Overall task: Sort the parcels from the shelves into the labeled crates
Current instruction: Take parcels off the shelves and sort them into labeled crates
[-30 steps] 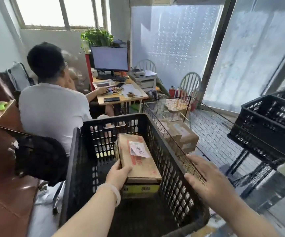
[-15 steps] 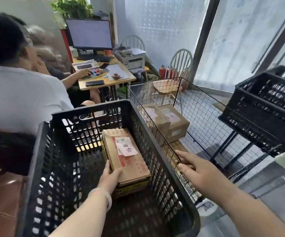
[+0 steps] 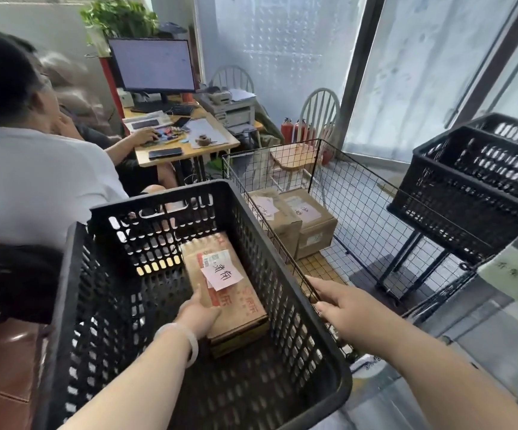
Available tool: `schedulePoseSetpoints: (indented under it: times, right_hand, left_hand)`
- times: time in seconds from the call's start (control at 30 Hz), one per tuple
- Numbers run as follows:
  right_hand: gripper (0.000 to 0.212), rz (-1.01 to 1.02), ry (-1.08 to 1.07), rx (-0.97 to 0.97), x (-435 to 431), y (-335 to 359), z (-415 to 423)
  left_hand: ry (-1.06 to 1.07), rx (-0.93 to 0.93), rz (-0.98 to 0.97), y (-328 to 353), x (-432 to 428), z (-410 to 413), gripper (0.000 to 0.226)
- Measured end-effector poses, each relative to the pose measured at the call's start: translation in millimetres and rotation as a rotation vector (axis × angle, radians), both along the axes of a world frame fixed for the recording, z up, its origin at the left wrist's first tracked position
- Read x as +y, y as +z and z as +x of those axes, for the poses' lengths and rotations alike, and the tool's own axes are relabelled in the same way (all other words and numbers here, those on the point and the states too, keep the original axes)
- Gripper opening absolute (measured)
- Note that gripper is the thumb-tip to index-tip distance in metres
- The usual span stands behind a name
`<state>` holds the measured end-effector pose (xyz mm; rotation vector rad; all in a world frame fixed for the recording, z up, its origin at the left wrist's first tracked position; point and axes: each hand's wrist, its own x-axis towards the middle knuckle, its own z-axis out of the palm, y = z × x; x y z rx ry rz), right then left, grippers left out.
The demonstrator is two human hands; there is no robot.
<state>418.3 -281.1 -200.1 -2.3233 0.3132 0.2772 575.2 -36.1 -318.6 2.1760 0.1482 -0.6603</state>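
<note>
**One parcel in the big crate, two more in the wire bin**

Biggest thing here is the one black plastic crate [image 3: 74, 305] filling the lower middle of the frame. At the left edge a person in a white shirt [image 3: 34, 181] sits at a wooden surface [image 3: 217, 141] with one monitor [image 3: 152, 65] on it, in the upper left.

Right of the crate and touching its rim is one wire mesh bin [image 3: 360, 197]. Over at the right edge there are two more black crates, a front one [image 3: 468, 200] and a back one [image 3: 512, 131], up on a metal stand.

The wire bin has two cardboard boxes [image 3: 313, 221] side by side against its far left corner.

The crate holds one brown parcel [image 3: 239, 305], right of its middle. It carries one white handwritten slip [image 3: 222, 274]. I can't tell if it's sitting on the crate floor.

The left grip [image 3: 198, 315] is clamped on the parcel's near corner, thumb on top. One white bracelet [image 3: 189, 336] is on that wrist.

The right grip [image 3: 344, 308] is spread, with straight fingers laid along the bin's top wire beside the crate rim.
</note>
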Motion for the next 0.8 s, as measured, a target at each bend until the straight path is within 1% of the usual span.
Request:
schedulePoseSetpoints:
  times: [0.1,0.17,0.23,0.33,0.43,0.57,0.67,0.8]
  right_hand:
    - [0.050,0.007,0.010,0.009,5,4,-5]
    - [0.052,-0.014,0.011,0.006,9,7,-8]
    - [0.054,-0.071,0.019,0.014,15,10,-11]
    - [0.064,-0.192,0.039,0.014,19,12,-17]
    - [0.068,-0.225,0.000,-0.103,19,17,-28]
    - [0.072,-0.294,-0.085,-0.218,11,23,-64]
    - [0.074,-0.373,-0.159,-0.308,1,29,-98]
    - [0.076,-0.451,-0.285,-0.368,-12,39,-154]
  left_hand:
    - [-0.128,-0.110,0.063,12,2,-3,0.077]
    - [-0.179,-0.165,0.086,19,1,-3,0.077]
    - [-0.230,-0.221,0.116,26,-1,-6,0.078]
    - [-0.289,-0.306,0.136,41,-10,-12,0.077]
    - [-0.325,-0.433,0.102,63,-23,-20,0.077]
    - [-0.339,-0.641,-0.002,105,-53,-47,0.072]
    - [-0.465,-0.824,-0.010,135,-78,-85,0.072]
    - [-0.660,-0.992,-0.001,161,-114,-141,0.075]
